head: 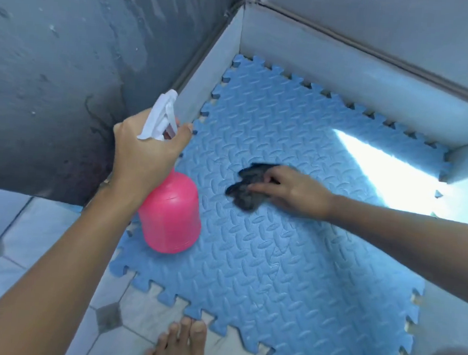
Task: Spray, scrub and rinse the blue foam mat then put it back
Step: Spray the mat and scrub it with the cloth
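Note:
The blue foam mat [290,265] with a ridged pattern and toothed edges lies flat on the floor in a corner. My left hand [145,153] grips the neck of a pink spray bottle [171,214] with a white trigger head, held tilted over the mat's left edge. My right hand [290,190] presses a dark cloth [246,189] onto the middle of the mat. The cloth looks blurred.
Grey walls [68,66] with a pale skirting close off the left and far sides. A bright patch of light [390,172] falls across the mat's right part. Pale floor tiles [40,240] lie at the lower left, with my bare foot [177,343] at the mat's near edge.

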A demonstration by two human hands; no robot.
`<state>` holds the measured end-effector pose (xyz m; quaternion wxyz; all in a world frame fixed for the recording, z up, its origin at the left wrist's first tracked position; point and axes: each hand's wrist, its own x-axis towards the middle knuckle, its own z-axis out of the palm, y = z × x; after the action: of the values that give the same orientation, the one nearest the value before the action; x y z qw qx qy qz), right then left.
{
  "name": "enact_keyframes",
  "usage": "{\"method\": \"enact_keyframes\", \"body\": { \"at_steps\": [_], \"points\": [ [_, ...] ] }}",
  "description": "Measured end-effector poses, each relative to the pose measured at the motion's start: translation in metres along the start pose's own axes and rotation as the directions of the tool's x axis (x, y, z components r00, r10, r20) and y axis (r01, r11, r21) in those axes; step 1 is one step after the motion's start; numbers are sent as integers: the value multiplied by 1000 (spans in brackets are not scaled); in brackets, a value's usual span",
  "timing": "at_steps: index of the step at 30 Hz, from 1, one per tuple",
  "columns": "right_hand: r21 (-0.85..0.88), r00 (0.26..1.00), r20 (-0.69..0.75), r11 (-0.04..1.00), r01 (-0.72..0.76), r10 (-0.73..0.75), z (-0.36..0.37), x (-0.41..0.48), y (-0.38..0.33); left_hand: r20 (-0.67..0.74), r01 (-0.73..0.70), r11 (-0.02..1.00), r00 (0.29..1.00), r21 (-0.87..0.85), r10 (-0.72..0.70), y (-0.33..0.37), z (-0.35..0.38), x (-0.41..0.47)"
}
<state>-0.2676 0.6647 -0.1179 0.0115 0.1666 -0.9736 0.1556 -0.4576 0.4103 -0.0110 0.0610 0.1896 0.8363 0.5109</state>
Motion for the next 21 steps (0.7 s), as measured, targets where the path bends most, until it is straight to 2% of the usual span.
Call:
{"method": "enact_keyframes", "body": {
  "at_steps": [2,3,4,5,6,7,8,9,10,11,13,15,16,19,21],
  "points": [
    [-28,969,-72,971,-237,235,-13,3,39,8,-39,999,999,29,38,5,-2,-20],
    [-15,909,-137,917,-398,393,-18,10,57,5,-74,995,997,61,74,6,-7,-26],
    [23,805,-195,823,-568,560,-21,21,71,-14,-68,996,998,61,69,8,-14,-26],
    [101,653,-230,685,-721,721,-22,35,80,-41,-44,999,998,32,45,11,-22,-30],
    [185,490,-236,534,-825,839,-22,51,84,-64,-40,999,997,-13,39,14,-34,-24],
    [246,371,-226,421,-873,901,-18,69,80,-62,-42,998,997,-52,38,12,-43,-36],
    [274,329,-216,380,-883,919,-12,88,68,-69,-37,998,997,-47,33,3,-45,-48],
    [281,354,-217,405,-870,910,-3,105,50,-118,88,994,990,64,-80,-13,-57,-67],
    [281,419,-230,472,-836,879,7,121,27,72,230,971,970,59,-234,-29,-63,-111],
    [274,504,-243,557,-784,829,17,134,3,195,360,931,911,56,-363,-60,-55,-169],
    [243,664,-261,713,-658,701,36,150,-44,174,508,852,835,122,-523,-121,-14,-268],
    [217,768,-262,811,-543,584,50,155,-84,104,457,864,868,211,-485,-146,-2,-305],
    [216,796,-250,833,-510,552,56,155,-101,101,453,867,872,206,-479,-139,-13,-290],
    [241,813,-200,832,-500,547,67,152,-140,37,461,834,869,304,-494,-129,-21,-288],
    [236,836,-173,846,-478,520,71,148,-155,164,481,837,833,262,-529,-139,-15,-296]
  ]
}}
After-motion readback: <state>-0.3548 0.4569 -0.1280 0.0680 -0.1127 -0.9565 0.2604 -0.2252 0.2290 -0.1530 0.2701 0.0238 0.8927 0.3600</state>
